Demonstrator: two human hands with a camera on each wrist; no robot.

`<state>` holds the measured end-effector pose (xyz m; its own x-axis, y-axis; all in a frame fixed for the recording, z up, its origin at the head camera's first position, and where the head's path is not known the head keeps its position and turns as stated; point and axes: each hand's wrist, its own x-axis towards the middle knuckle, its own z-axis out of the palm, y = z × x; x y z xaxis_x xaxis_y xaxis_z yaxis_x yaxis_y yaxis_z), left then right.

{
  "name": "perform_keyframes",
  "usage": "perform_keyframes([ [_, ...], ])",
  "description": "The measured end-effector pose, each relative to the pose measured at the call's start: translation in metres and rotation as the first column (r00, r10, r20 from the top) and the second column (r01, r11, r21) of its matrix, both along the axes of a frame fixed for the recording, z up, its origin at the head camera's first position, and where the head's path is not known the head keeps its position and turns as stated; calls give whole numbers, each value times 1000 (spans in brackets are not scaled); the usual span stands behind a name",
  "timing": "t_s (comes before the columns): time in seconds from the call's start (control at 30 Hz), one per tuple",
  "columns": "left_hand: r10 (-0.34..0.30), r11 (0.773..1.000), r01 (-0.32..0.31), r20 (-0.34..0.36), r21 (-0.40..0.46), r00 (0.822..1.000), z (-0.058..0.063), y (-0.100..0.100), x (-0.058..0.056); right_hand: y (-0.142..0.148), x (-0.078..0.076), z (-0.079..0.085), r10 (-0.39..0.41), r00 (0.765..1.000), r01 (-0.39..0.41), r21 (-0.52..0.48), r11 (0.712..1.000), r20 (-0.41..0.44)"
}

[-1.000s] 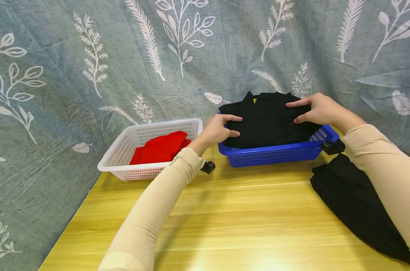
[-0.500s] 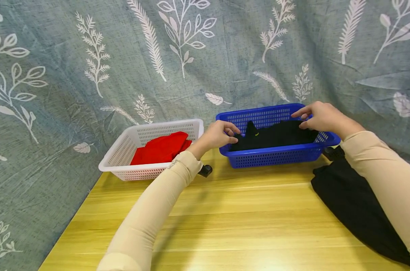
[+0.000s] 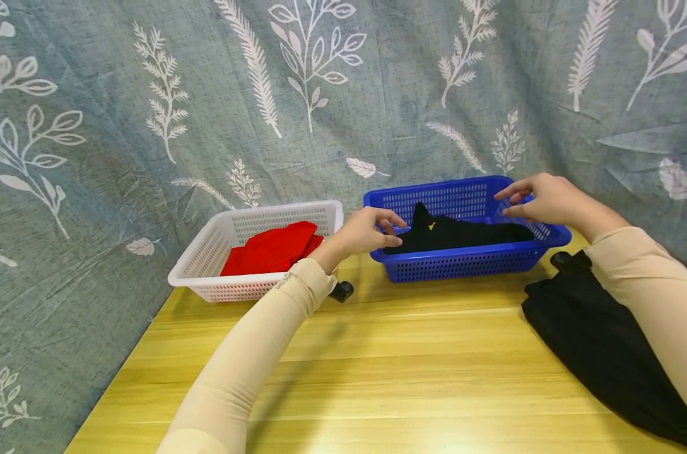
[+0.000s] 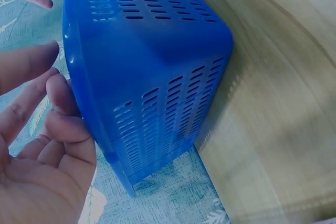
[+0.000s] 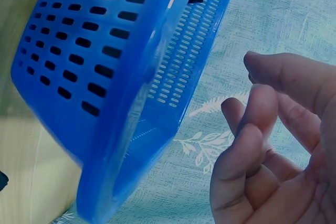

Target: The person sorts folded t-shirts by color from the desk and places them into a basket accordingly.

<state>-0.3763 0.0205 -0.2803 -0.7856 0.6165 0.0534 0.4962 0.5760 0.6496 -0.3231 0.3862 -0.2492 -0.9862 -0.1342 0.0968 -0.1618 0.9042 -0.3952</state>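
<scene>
A black cloth (image 3: 468, 232) with a small yellow mark lies low inside the blue basket (image 3: 462, 268); one corner of it pokes up. My left hand (image 3: 368, 231) hovers over the basket's left end, fingers loosely bent and holding nothing. In the left wrist view, its fingers come right up to the rim of the blue basket (image 4: 152, 72); whether they touch it I cannot tell. Above the basket's right end is my right hand (image 3: 550, 198), relaxed and without anything in its grasp. The right wrist view has that hand (image 5: 283, 156) apart from the rim.
To the left, a white basket (image 3: 207, 287) holds a folded red cloth (image 3: 272, 248). Another black cloth (image 3: 598, 340) lies on the wooden table (image 3: 411, 372) at the right, partly under my right forearm. A patterned grey-green curtain (image 3: 388, 113) hangs behind the baskets.
The black cloth has gone from above the blue basket's rim down into it. Both hands have let go of it; the right has lifted slightly away.
</scene>
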Motion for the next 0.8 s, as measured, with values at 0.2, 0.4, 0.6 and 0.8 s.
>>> perform_keyframes([
  [0.2, -1, 1000, 1, 2, 7, 1000, 0, -1, 6, 1, 5, 0, 14, 1000, -14, 17, 1000, 1],
  [0.4, -28, 999, 28, -11, 24, 1000, 0, -1, 14, 5, 14, 0, 16, 1000, -16, 26, 1000, 13],
  [0.6, -84, 995, 85, -35, 50, 996, -1, 0, 23, 10, 27, 0, 13, 1000, -13, 34, 999, 12],
  [0.8, -156, 985, 156, -15, 70, 988, -4, 2, 32, 17, 40, -2, 8, 999, -10, 52, 999, 32],
])
